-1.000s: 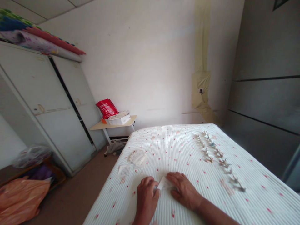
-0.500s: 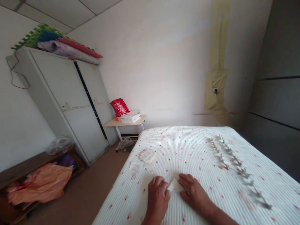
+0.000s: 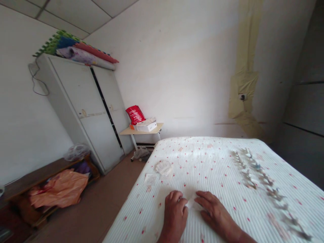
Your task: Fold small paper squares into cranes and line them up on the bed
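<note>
A small white sheet of paper (image 3: pixel 192 203), creased and partly hidden by my fingers, lies low on the bed between my two hands. My left hand (image 3: pixel 174 213) has curled fingers, its thumb and forefinger closed on the paper's left side. From the other side my right hand (image 3: pixel 217 211) grips the paper's right part, with the fingers reaching over it and the thumb lower down. A fanned pile of printed paper pieces (image 3: pixel 163 167) lies farther off to the left, and a single printed piece (image 3: pixel 150 179) is beside it.
Two rows of small folded shapes (image 3: pixel 274 194) run along the bed's right side. The quilted bedspread (image 3: pixel 210 158) is white with red dots. Behind the bed's left corner stands a small table (image 3: pixel 129 131) with boxes and a red bag (image 3: pixel 135 114). A grey cabinet (image 3: pixel 83 111) stands left.
The paper's raised pointed corner now looks flatter and more covered by my fingers. My right fingers have shifted slightly over it. The whole view has swung a little to the left.
</note>
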Tool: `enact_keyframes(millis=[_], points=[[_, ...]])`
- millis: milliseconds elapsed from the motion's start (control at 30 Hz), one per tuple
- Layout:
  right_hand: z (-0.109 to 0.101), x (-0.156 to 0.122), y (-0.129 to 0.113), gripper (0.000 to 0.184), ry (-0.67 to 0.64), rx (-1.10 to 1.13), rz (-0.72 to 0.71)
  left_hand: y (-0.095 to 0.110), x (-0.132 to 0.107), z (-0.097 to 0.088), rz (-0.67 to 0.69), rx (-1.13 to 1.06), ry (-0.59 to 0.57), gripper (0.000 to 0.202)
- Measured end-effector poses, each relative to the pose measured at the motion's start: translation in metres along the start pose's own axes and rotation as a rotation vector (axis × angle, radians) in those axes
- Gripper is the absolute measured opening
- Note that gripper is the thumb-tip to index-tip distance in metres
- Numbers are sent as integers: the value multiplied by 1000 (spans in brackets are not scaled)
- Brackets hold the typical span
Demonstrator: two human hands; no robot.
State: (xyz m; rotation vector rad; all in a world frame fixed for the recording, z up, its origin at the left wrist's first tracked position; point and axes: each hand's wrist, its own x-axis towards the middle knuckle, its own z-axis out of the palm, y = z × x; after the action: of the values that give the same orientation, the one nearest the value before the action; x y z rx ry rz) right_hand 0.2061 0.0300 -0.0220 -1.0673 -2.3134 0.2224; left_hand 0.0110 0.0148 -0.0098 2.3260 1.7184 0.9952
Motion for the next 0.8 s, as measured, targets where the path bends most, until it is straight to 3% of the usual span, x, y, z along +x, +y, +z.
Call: enact_keyframes(millis=[200, 467, 800], points=[[-4, 4, -8, 33, -18, 81, -1, 0, -2, 0, -1, -10, 14, 27], [-2, 6, -13, 21, 12, 29, 32, 6, -1, -2, 100, -21, 77, 34], [-10, 6, -30, 18, 16, -108, -52, 5, -7, 10, 227, 18, 69, 25]])
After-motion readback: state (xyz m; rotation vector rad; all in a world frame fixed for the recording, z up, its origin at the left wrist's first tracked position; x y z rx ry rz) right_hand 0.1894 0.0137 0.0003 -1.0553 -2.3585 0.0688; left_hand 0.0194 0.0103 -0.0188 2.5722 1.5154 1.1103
